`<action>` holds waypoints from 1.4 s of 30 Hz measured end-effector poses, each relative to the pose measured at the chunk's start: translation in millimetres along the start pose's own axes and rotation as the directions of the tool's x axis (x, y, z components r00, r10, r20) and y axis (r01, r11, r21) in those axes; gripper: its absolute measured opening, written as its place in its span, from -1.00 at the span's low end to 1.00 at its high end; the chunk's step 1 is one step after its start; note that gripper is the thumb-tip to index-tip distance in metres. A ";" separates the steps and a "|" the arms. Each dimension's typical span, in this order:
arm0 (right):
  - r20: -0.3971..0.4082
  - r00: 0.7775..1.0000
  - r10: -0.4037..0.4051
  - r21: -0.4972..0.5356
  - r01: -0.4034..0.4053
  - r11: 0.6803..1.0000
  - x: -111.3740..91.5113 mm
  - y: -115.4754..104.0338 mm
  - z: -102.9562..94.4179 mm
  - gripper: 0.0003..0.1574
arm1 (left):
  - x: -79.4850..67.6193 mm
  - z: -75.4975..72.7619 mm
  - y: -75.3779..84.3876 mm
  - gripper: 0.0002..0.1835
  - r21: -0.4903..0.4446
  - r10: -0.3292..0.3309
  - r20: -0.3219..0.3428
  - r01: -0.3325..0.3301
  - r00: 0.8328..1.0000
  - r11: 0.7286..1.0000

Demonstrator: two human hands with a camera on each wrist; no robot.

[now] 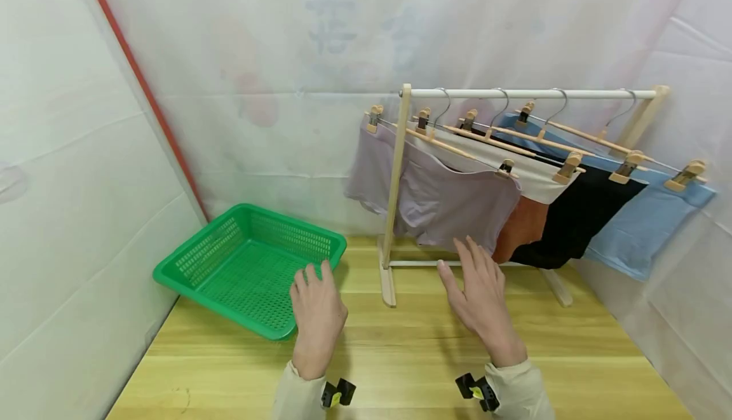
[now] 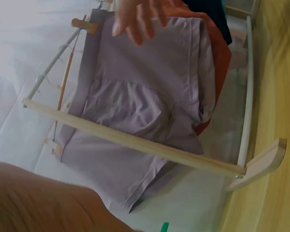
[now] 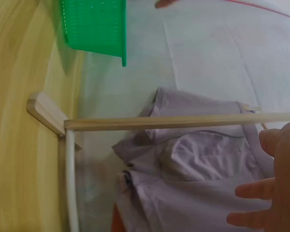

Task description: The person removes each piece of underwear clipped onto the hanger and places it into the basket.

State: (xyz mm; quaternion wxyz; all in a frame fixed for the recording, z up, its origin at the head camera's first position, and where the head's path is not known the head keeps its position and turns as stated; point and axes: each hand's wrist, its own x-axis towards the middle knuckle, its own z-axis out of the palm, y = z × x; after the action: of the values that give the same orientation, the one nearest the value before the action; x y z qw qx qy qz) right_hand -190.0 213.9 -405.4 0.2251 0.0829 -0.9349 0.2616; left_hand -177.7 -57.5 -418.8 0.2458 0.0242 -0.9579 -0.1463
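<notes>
Hanging before the right grip, fingers spread, are lilac shorts. The left grip hovers relaxed. Only the head view shows blue shorts

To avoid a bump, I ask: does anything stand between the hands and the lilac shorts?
Nothing visible blocks the right hand from the lilac shorts. For the left hand, the wooden post is partly in the way: it crosses in front of them, towards their left end.
</notes>
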 end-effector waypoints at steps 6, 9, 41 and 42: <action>-0.061 0.996 -0.070 -0.012 0.070 0.998 12.4 -8.4 -9.0 -0.26 | 16.0 10.8 8.5 -0.47 -0.038 0.079 -0.032 -0.080 0.996 0.996; -0.095 0.988 -0.124 -0.028 0.122 0.992 19.6 -13.8 -15.4 -0.28 | 23.7 16.7 13.5 -0.44 -0.059 0.100 -0.009 -0.101 0.995 0.993; -0.193 0.827 -0.528 -0.331 0.451 0.829 115.1 -60.7 -90.1 -0.25 | 109.3 53.4 62.9 -0.40 -0.432 0.238 -0.060 -0.240 0.969 0.870; -0.184 0.830 -0.527 -0.342 0.448 0.826 117.6 -61.6 -90.8 -0.26 | 110.9 54.1 62.7 -0.39 -0.441 0.241 -0.065 -0.244 0.968 0.864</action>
State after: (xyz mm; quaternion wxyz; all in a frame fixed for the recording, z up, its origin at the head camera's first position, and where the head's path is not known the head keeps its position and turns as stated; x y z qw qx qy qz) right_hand -242.9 205.0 -253.8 0.4196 0.2513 -0.8697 0.0661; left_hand -299.3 3.9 -394.2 0.2648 -0.1526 -0.8934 -0.3293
